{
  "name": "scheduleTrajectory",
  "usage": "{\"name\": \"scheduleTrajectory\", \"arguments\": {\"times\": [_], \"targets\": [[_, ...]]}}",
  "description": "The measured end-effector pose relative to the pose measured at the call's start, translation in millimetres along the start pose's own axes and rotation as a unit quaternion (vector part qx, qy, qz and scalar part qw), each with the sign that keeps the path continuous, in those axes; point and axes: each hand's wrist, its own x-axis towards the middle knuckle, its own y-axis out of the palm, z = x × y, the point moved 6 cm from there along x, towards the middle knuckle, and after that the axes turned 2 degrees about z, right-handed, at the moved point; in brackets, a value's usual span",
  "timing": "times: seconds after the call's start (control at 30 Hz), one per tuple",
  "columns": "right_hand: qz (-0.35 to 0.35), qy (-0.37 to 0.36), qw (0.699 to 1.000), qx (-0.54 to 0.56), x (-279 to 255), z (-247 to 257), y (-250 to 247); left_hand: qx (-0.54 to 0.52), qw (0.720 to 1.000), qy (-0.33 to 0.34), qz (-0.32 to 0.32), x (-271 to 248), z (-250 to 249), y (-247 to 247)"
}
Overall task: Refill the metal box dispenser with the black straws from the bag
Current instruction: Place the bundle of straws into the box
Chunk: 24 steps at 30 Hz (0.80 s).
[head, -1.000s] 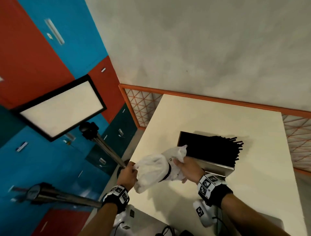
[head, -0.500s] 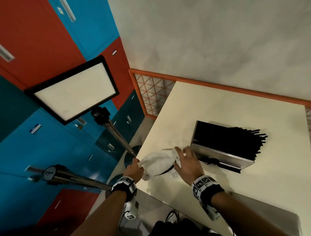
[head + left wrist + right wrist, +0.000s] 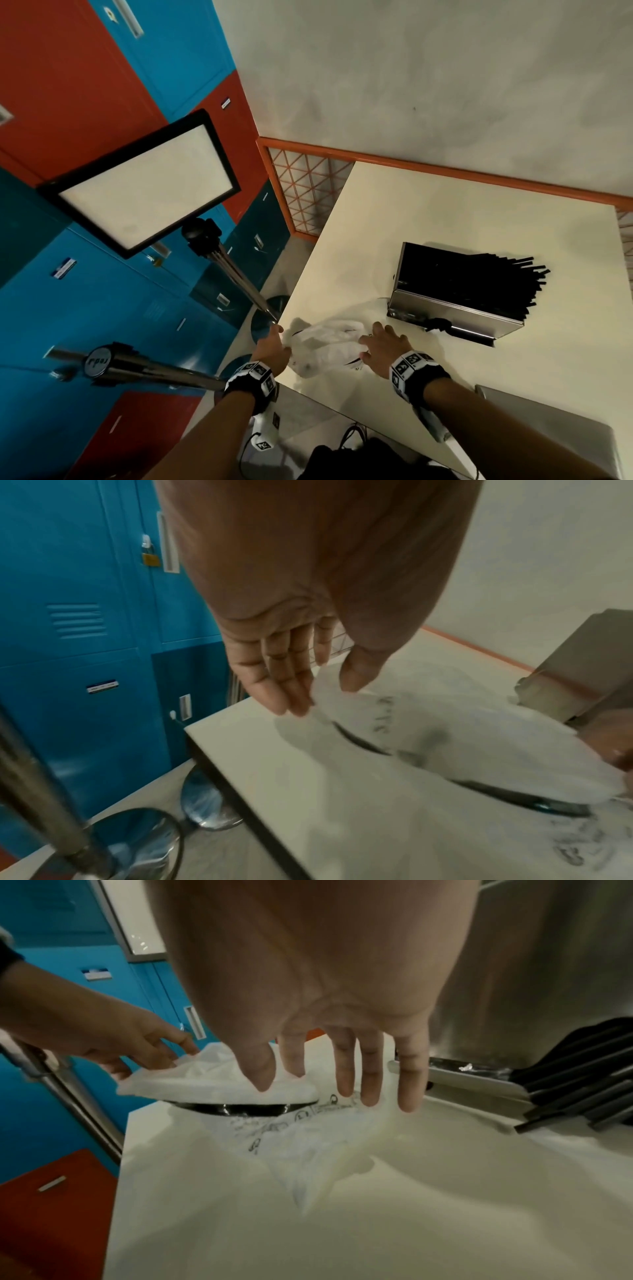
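Note:
The metal box dispenser [image 3: 452, 315] lies on the cream table [image 3: 445, 212], packed with black straws [image 3: 479, 277] whose ends stick out to the right. Near the table's front left corner the white plastic bag [image 3: 325, 346] is flattened and looks empty. My left hand [image 3: 282, 339] pinches its left edge between thumb and straight fingers [image 3: 291, 696], holding that edge a little off the table. My right hand [image 3: 376, 337] lies spread on the bag's right part, its straight fingers [image 3: 369, 1080] pressing down. In the right wrist view the dispenser [image 3: 548, 988] stands just right of that hand.
A lit panel [image 3: 144, 185] on a tripod [image 3: 236, 277] stands left of the table, with a second metal pole [image 3: 144, 370] lower down. Blue and red lockers [image 3: 68, 85] fill the left. An orange-framed mesh rail [image 3: 305, 192] runs behind the table. A grey slab [image 3: 548, 425] lies at front right.
The bag was held up in both hands; it now lies on the table near the front left corner. My right hand let go and spread flat on it.

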Motion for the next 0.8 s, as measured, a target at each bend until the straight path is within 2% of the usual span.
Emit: {"name": "scheduleTrajectory", "arguments": {"times": [0.1, 0.27, 0.53, 0.67, 0.8], "targets": [[-0.029, -0.019, 0.999, 0.017, 0, 8, -12, 0.007, 1.0, 0.03, -0.001, 2, -15, -6], [-0.075, -0.039, 0.995, 0.054, -11, 10, -39, 0.018, 0.992, 0.094, -0.083, -9, -54, -31], [-0.161, -0.093, 0.97, 0.158, -62, -33, -98, -0.033, 0.951, 0.292, -0.095, -38, -170, -38], [-0.256, -0.094, 0.94, 0.203, -96, -82, -132, -0.052, 0.931, 0.349, -0.096, -56, -233, -23], [-0.422, -0.051, 0.871, 0.247, -119, -145, -161, -0.03, 0.9, 0.431, -0.068, -77, -297, 2]]}}
